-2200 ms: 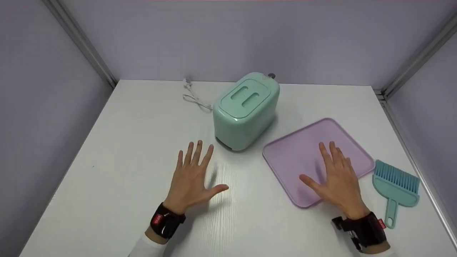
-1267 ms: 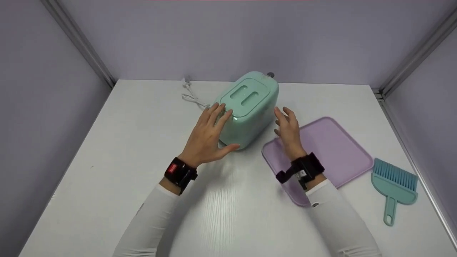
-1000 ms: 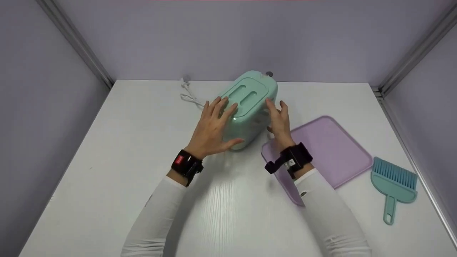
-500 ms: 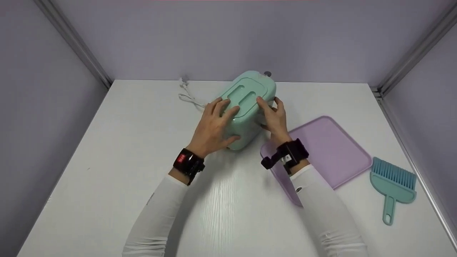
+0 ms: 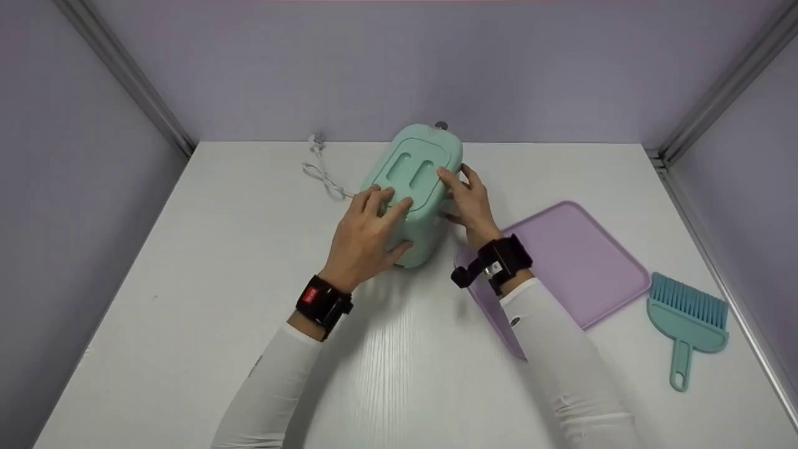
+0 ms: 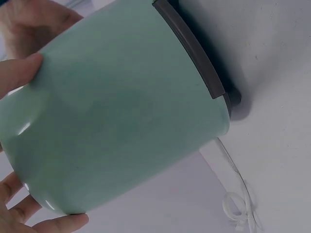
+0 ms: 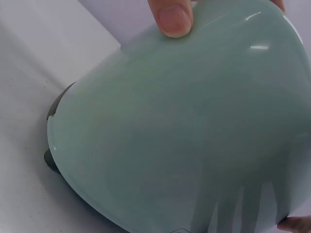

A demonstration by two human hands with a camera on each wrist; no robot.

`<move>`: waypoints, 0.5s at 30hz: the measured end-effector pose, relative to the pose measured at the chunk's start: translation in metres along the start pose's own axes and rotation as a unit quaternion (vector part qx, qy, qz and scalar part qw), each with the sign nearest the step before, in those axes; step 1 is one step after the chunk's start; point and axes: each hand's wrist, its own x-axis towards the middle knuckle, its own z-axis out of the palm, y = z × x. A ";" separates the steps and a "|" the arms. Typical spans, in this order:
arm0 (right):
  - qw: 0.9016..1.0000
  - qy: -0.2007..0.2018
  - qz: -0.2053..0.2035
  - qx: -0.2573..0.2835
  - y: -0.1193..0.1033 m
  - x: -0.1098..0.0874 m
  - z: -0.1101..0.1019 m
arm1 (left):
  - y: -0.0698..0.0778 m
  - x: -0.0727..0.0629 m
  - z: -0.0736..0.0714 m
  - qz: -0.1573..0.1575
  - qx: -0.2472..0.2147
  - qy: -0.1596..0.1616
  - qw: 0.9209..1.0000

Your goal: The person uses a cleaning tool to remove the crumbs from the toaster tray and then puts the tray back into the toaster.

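Note:
A mint-green toaster point(image 5: 414, 181) with a matching lid point(image 5: 419, 171) stands at the middle of the white table, angled away from me. My left hand point(image 5: 358, 243) grips its near left corner, fingers over the top edge and thumb against the near end. On the other side, my right hand point(image 5: 471, 206) holds the right wall, thumb at the lid's edge. Close up in the left wrist view, the toaster point(image 6: 116, 111) sits between my left thumb point(image 6: 19, 73) and fingers. In the right wrist view, a digit point(image 7: 172, 19) presses the toaster's point(image 7: 160, 126) smooth side.
A white power cord point(image 5: 324, 178) with its plug lies behind the toaster to the left. A lilac tray point(image 5: 580, 268) lies to the right, partly under my right forearm. Beside it rests a teal hand brush point(image 5: 689, 318). Panel walls point(image 5: 399, 68) border the table.
Both hands have come forward from above the near table and tray onto the toaster and taken hold of it. In the last half second the toaster has shifted left and slightly towards me.

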 end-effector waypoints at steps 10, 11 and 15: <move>0.998 -0.045 0.004 -0.046 -0.004 0.006 0.006 | 0.018 -0.009 -0.009 -0.021 0.030 0.012 0.999; 0.998 -0.049 0.005 -0.049 -0.003 0.006 0.006 | 0.020 -0.009 -0.010 -0.022 0.033 0.014 0.999; 0.996 -0.070 0.001 -0.063 -0.002 0.004 0.008 | 0.028 -0.011 -0.014 -0.021 0.048 0.019 0.998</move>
